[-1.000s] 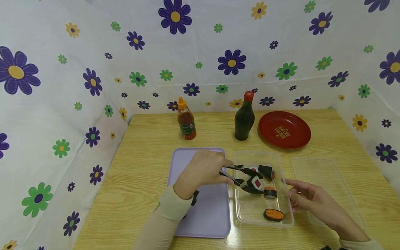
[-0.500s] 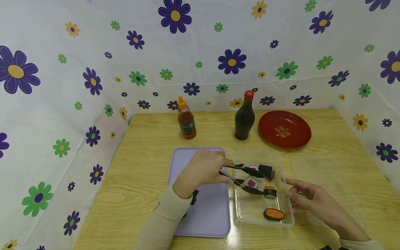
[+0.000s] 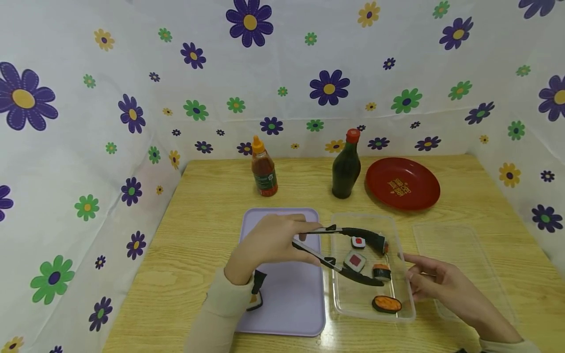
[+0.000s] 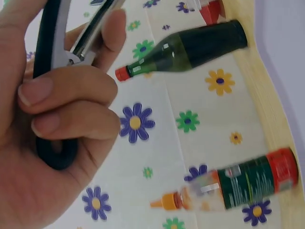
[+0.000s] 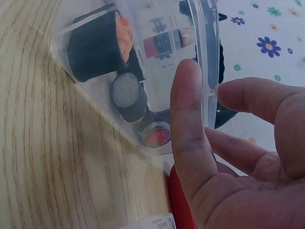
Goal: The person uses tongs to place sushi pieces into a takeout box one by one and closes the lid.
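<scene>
My left hand [image 3: 271, 242] grips black-and-silver tongs [image 3: 362, 279] over a clear plastic container [image 3: 353, 303], fingers curled round the handles in the left wrist view. The tongs' arms are spread wide. Between them lie a larger sushi roll [image 3: 354, 262] with a dark red centre and a smaller roll [image 3: 358, 242]. The upper tip overlaps a black-wrapped sushi piece [image 3: 380, 245]; the lower tip is right at an orange-topped piece [image 3: 381, 272]. An oval orange-topped sushi [image 3: 387, 304] lies nearer. My right hand [image 3: 441, 282] rests relaxed fingers against the container's right wall, thumb [image 5: 187, 90] flat on it.
A purple tray [image 3: 291, 309] stands left, with sushi [image 3: 255, 300] partly hidden by my left wrist. Behind are a sauce bottle [image 3: 265, 174], a dark green bottle [image 3: 346, 171] and a red plate [image 3: 417, 186]. A clear lid [image 3: 468, 245] lies right, partly under my right hand.
The tongs have let go of the larger roll, which now lies flat slightly to the left. They have spread wider, and my left hand has shifted left. The right hand stays still.
</scene>
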Action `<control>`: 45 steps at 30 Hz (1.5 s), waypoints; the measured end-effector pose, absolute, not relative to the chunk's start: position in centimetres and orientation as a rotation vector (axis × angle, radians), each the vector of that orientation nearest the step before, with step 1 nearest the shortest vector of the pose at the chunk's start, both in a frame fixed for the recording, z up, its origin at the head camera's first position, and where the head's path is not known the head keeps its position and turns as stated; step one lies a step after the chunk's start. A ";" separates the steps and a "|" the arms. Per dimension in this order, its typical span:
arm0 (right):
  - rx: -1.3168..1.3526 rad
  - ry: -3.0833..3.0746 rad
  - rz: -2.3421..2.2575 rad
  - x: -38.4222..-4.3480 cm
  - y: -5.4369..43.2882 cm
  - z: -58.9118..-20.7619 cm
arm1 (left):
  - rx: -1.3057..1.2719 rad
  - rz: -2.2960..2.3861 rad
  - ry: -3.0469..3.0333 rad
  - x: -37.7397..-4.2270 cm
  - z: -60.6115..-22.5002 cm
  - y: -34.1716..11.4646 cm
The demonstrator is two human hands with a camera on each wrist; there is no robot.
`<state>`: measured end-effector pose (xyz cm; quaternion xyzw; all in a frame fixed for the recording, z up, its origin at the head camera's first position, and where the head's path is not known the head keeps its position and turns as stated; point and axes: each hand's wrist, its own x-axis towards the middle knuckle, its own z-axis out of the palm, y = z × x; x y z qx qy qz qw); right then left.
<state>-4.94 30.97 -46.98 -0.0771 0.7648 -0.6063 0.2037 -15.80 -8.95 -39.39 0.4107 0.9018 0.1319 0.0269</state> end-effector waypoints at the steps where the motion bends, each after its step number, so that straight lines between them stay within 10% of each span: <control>1: -0.217 2.128 -1.694 -4.9 31.0 -47.0 | 1.259 0.426 2.791 -15.7 -39.5 -9.4; 21: -0.254 2.075 -1.730 -5.1 31.0 -47.0 | 1.198 0.731 3.009 -11.2 -41.3 -20.1; 45: -0.257 2.109 -1.671 -5.7 30.6 -46.8 | 0.213 0.734 2.859 -1.6 -45.6 -30.6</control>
